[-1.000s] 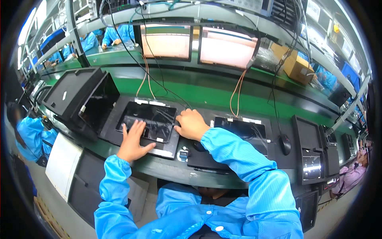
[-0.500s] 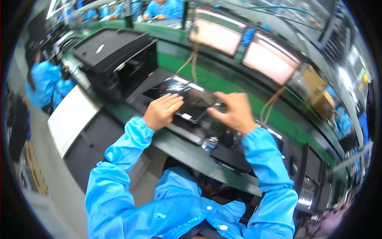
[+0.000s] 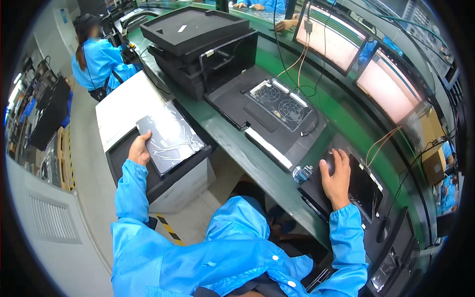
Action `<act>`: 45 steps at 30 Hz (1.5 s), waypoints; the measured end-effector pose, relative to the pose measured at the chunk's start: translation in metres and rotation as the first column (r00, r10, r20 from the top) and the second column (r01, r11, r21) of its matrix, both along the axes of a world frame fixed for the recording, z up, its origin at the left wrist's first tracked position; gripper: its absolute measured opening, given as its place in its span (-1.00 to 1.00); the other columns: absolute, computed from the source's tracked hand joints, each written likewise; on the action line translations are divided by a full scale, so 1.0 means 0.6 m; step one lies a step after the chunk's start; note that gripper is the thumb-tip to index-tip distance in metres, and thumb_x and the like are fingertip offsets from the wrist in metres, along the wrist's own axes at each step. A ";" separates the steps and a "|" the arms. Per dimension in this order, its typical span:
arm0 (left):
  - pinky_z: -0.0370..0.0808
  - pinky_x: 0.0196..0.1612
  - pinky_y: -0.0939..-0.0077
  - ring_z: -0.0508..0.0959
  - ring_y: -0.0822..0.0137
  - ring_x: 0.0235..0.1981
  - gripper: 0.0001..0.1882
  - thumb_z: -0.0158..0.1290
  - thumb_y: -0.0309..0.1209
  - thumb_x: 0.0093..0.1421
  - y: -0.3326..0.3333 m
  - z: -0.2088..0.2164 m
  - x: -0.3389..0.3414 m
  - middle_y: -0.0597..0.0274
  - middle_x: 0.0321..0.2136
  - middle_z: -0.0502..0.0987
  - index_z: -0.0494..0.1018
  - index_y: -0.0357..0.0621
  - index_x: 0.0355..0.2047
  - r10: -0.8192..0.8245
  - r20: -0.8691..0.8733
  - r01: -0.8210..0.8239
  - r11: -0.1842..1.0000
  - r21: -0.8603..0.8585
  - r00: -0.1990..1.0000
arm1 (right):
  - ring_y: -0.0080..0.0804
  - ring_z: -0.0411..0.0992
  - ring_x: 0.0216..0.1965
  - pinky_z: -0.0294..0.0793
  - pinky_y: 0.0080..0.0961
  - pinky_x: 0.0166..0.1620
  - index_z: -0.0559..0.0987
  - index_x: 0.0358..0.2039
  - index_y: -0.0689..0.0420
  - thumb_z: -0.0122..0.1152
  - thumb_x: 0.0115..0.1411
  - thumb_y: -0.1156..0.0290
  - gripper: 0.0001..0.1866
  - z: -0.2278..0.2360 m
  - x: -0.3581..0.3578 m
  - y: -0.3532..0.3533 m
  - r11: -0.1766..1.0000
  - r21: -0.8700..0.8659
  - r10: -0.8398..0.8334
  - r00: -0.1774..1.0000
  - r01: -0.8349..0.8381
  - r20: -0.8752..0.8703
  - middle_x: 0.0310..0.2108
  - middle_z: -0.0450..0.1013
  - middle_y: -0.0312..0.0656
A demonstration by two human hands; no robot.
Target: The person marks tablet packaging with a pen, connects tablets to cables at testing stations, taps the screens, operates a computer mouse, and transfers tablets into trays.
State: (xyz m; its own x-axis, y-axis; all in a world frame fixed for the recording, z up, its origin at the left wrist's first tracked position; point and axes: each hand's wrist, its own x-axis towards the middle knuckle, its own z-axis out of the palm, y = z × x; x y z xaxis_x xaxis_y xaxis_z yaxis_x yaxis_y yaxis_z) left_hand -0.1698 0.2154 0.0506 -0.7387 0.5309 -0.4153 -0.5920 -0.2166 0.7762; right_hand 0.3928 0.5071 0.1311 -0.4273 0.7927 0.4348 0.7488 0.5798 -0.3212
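My left hand [image 3: 140,150] grips the near-left edge of a flat grey panel [image 3: 167,134] wrapped in shiny clear film, thumb on top. The panel is over a black tray [image 3: 121,148] on a white box. On the green bench, my right hand [image 3: 337,179] has its fingers spread over a dark flat panel [image 3: 363,185]; whether they press on it I cannot tell. Between the hands lies a black fixture [image 3: 225,101] with two round ring patterns [image 3: 281,105] and a white strip along its front. Beside my right hand sits a small blue-and-silver part [image 3: 303,173].
Stacked black trays [image 3: 195,29] stand at the back left of the bench. Two lit monitors [image 3: 330,37] [image 3: 391,85] hang behind, with loose cables in front. A mouse [image 3: 383,230] is at the right. A person in blue [image 3: 101,59] works at the far left.
My left hand has moved left from above the fixture and taken hold of the film-wrapped panel. My right hand has moved right, away from the fixture. The view has shifted.
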 end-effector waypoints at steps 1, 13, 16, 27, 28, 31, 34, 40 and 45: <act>0.50 0.21 0.05 0.59 0.00 0.05 -0.61 0.07 -0.48 0.39 0.006 -0.029 -0.020 -0.08 0.07 0.56 0.39 -0.39 0.18 -0.030 -0.065 0.031 0.999 0.008 0.997 | 0.18 0.30 0.29 0.26 -0.05 0.33 0.48 0.23 0.24 0.30 0.30 0.11 -0.39 0.000 0.000 -0.001 1.000 -0.030 0.010 1.000 -0.010 -0.019 0.29 0.31 0.15; 0.26 0.40 0.08 0.37 -0.11 0.33 -0.56 0.17 -0.38 0.30 0.188 0.135 0.145 -0.07 0.30 0.37 0.48 -0.21 0.17 -0.147 -0.974 -0.514 0.857 -0.039 -0.171 | 0.21 0.35 0.15 0.33 0.02 0.27 0.53 0.15 0.24 0.37 0.18 0.09 -0.37 0.007 0.003 -0.005 0.992 0.114 0.067 0.996 -0.061 -0.054 0.18 0.36 0.16; 0.31 0.33 0.07 0.43 -0.07 0.24 -0.56 0.20 -0.43 0.23 0.310 0.225 0.167 -0.04 0.23 0.44 0.50 -0.21 0.12 -0.189 -0.880 -0.471 0.881 0.044 -0.435 | 0.21 0.36 0.12 0.33 0.06 0.26 0.54 0.15 0.22 0.36 0.19 0.10 -0.39 0.007 0.004 -0.008 0.987 0.154 0.065 0.996 -0.054 -0.069 0.15 0.37 0.18; 0.38 0.09 0.09 0.62 0.14 -0.04 -0.45 0.31 -0.04 0.13 0.489 0.321 0.150 0.13 -0.16 0.62 0.51 -0.14 -0.01 -0.748 -0.525 -0.756 0.598 -0.266 -0.407 | 0.14 0.37 0.17 0.25 0.07 0.31 0.53 0.14 0.22 0.33 0.22 0.07 -0.39 -0.001 0.010 -0.006 0.991 0.117 0.077 0.995 -0.070 -0.063 0.14 0.37 0.17; 0.39 0.10 0.07 0.65 0.08 -0.09 -0.49 0.33 -0.05 0.10 0.492 0.321 0.146 0.09 -0.20 0.64 0.48 -0.14 -0.11 -0.712 -0.532 -0.747 0.632 -0.204 -0.458 | 0.13 0.37 0.17 0.24 0.07 0.31 0.53 0.14 0.23 0.33 0.22 0.07 -0.40 -0.002 0.010 -0.006 0.987 0.153 0.072 0.993 -0.057 -0.096 0.13 0.37 0.16; 0.44 0.07 0.14 0.66 0.13 -0.10 -0.49 0.37 -0.09 0.08 0.502 0.320 0.136 0.14 -0.22 0.64 0.49 -0.11 -0.09 -0.719 -0.532 -0.738 0.633 -0.234 -0.447 | 0.12 0.37 0.17 0.23 0.07 0.32 0.53 0.14 0.23 0.33 0.22 0.07 -0.40 -0.003 0.010 -0.002 0.986 0.155 0.080 0.993 -0.065 -0.092 0.13 0.37 0.16; 0.54 0.02 0.09 0.65 0.04 -0.07 -0.47 0.40 -0.15 0.05 0.512 0.329 0.122 0.05 -0.20 0.65 0.47 -0.15 -0.09 -0.756 -0.567 -0.686 0.603 -0.408 -0.327 | 0.13 0.37 0.18 0.23 0.07 0.31 0.53 0.14 0.23 0.33 0.22 0.06 -0.39 -0.002 0.007 -0.001 0.986 0.160 0.065 0.995 -0.052 -0.078 0.13 0.37 0.16; 0.56 0.06 0.12 0.63 -0.13 0.01 -0.48 0.39 -0.19 0.06 0.537 0.363 0.096 -0.18 -0.10 0.65 0.60 -0.32 -0.08 -0.845 -0.513 -0.387 0.528 -0.756 -0.151 | 0.08 0.35 0.24 0.23 0.09 0.32 0.54 0.14 0.20 0.36 0.20 0.10 -0.41 0.009 0.002 0.002 0.982 0.183 0.070 0.991 -0.048 -0.116 0.17 0.38 0.12; 0.53 0.01 -0.03 0.61 -0.23 -0.03 -0.53 0.26 -0.07 0.19 0.491 0.361 0.084 -0.22 -0.17 0.64 0.59 -0.25 -0.12 -0.644 -0.611 -0.460 0.761 -0.457 -0.460 | 0.00 0.50 0.04 0.49 -0.07 0.11 0.68 -0.18 0.21 0.34 0.07 0.37 -0.70 0.030 -0.053 0.085 0.906 0.300 0.355 0.922 -0.299 -0.155 -0.12 0.59 -0.02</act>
